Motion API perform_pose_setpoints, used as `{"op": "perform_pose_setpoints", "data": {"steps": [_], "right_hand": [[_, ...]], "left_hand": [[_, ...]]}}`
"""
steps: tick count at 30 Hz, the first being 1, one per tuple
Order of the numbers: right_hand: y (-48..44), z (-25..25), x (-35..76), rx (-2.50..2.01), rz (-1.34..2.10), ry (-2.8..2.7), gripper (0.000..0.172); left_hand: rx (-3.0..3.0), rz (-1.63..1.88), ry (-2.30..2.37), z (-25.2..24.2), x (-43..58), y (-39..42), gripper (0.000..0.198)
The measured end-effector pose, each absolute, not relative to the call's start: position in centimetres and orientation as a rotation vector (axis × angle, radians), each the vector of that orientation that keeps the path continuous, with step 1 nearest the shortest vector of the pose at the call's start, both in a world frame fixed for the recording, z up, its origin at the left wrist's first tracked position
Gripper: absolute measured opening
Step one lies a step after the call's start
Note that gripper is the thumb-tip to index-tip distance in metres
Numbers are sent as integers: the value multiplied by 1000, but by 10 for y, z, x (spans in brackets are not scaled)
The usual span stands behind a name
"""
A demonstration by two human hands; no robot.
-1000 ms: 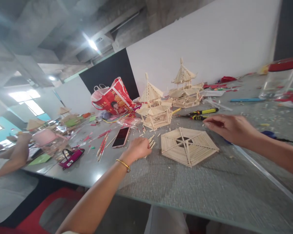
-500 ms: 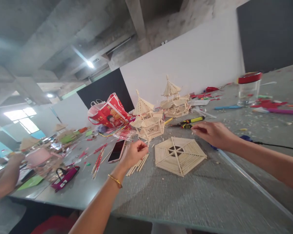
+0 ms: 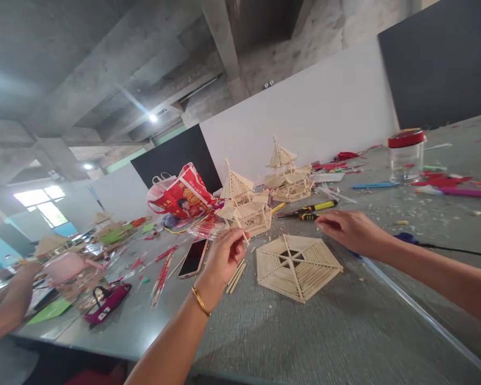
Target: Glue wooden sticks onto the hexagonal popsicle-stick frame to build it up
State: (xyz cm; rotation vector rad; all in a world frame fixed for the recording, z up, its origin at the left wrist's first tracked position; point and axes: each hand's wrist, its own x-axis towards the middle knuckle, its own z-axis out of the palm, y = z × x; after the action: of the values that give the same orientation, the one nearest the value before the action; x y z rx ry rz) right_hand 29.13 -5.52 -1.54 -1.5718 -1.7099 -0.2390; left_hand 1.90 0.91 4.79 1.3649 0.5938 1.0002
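My left hand is raised a little above the table, its fingers pinched on a thin wooden stick. Several more sticks lie on the table just below it. A flat hexagonal roof panel made of sticks lies to the right of that hand. My right hand hovers palm down behind the panel's right corner, fingers curled together, near a yellow and black hand tool; whether it holds anything is hidden.
Two stick-built pavilion models stand behind the panel. A phone, red pencils, a red bag and a red-lidded jar lie on the grey table. Another person's arm rests at the far left.
My left hand has lifted off the pile of sticks with one stick pinched in its fingers. The right hand has stayed near the tool. The camera view shifted.
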Motion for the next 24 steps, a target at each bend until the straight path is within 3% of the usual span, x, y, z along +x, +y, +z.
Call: {"op": "perform_pose_setpoints", "data": {"steps": [24], "right_hand": [[-66,-5,301,-1811,-199,-1640,26]], "left_hand": [[1663,811,714,14,36,2,20]]}}
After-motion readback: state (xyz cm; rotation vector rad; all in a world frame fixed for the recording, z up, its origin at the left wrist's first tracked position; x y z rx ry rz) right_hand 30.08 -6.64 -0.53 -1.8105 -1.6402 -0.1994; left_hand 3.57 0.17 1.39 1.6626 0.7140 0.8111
